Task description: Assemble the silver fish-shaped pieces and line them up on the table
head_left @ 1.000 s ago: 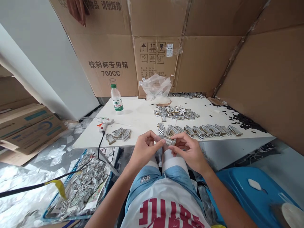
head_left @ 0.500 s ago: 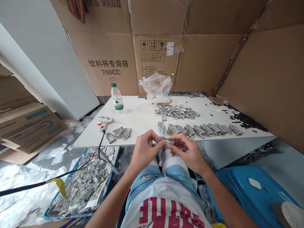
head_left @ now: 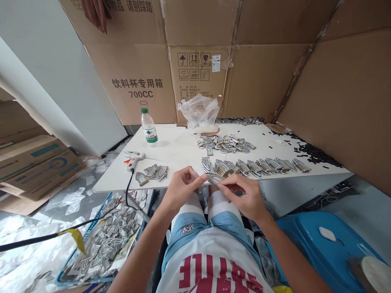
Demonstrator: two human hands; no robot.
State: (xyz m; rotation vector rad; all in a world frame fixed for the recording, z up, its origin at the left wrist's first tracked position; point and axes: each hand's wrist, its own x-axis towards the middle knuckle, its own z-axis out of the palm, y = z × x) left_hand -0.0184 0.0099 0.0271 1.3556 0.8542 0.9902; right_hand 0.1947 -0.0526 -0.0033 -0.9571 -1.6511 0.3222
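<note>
My left hand (head_left: 181, 190) and my right hand (head_left: 244, 197) meet over my lap at the front edge of the white table (head_left: 177, 152). Both pinch one small silver arch-shaped piece (head_left: 216, 179) between thumb and fingers, the left on its left end, the right on its right side. A small dark round thing (head_left: 238, 193) rests in my right palm. Just beyond the hands a row of the same silver pieces (head_left: 259, 166) lies along the table, with a loose heap (head_left: 224, 144) behind it and a small group (head_left: 152, 172) to the left.
A glue gun (head_left: 134, 158) with its black cord lies at the table's left, a green-capped water bottle (head_left: 148, 128) behind it, a clear plastic bag (head_left: 200, 110) at the back. Black scraps (head_left: 311, 154) cover the right side. Cardboard walls surround the table. A floor tray (head_left: 106, 238) holds several pieces; a blue stool (head_left: 324, 248) stands right.
The hands have drawn slightly apart and the silver piece has turned flatter between them. The right hand has opened its palm upward, showing the dark round thing. The view shifted a little.
</note>
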